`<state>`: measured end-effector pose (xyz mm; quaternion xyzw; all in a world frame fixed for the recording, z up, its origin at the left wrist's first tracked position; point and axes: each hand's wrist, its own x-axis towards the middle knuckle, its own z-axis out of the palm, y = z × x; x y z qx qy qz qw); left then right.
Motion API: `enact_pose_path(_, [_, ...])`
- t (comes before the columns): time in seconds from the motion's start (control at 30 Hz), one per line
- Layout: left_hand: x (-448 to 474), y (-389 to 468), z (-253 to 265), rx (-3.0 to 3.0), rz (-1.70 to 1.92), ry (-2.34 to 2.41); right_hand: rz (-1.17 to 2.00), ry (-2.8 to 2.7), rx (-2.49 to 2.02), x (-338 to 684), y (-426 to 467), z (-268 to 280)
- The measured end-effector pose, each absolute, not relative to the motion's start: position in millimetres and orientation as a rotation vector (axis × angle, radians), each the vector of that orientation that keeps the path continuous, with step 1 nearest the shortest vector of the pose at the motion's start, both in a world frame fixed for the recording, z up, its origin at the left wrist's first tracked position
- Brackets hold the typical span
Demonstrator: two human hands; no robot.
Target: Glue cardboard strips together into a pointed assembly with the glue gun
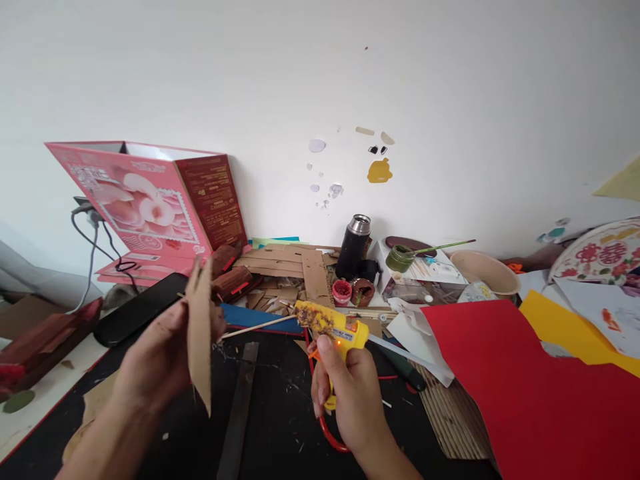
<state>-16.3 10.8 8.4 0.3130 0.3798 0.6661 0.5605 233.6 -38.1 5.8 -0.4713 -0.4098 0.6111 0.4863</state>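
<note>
My left hand (pixel 155 360) is closed on a piece of cardboard (pixel 200 333), held upright and seen nearly edge-on. Part of the hand's fingers is hidden behind it. A thin wooden stick (pixel 265 325) runs from near those fingers toward the glue gun's tip; I cannot tell whether the hand holds it. My right hand (pixel 353 393) grips a yellow hot glue gun (pixel 330 323), its nozzle end smeared brown and pointing left. An orange light glows on its body, and a pale glue stick (pixel 395 349) sticks out of the back.
A metal ruler (pixel 239 413) lies on the black mat (pixel 280 433). Behind stand a black thermos (pixel 354 247), a red paint jar (pixel 341 291) and a green jar (pixel 400 258) with a brush. Red paper (pixel 540 380) covers the right side; a pink box (pixel 150 207) leans at the back left.
</note>
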Motion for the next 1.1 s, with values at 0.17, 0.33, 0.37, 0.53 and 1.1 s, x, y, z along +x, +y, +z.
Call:
enact_pose_path(0.17, [-32, 21, 19, 0.654, 1.819, 0.985, 1.729, -1.103, -1.142, 224, -40, -5])
enact_pose_path(0.33, [-20, 17, 27, 0.676, 1.930, 1.036, 1.969, -1.171, -1.107, 212, -42, -21])
enact_pose_path(0.37, [-18, 15, 28, 0.689, 1.945, 1.037, 1.981, -1.195, -1.112, 210, -42, -24])
enact_pose_path(0.53, [-16, 9, 27, 0.833, 1.973, 1.046, 2.058, -1.301, -1.171, 202, -41, -38])
enact_pose_path(1.1, [-21, -3, 9, 1.659, 1.492, 1.582, 1.299, -2.130, -1.482, 210, -48, -9])
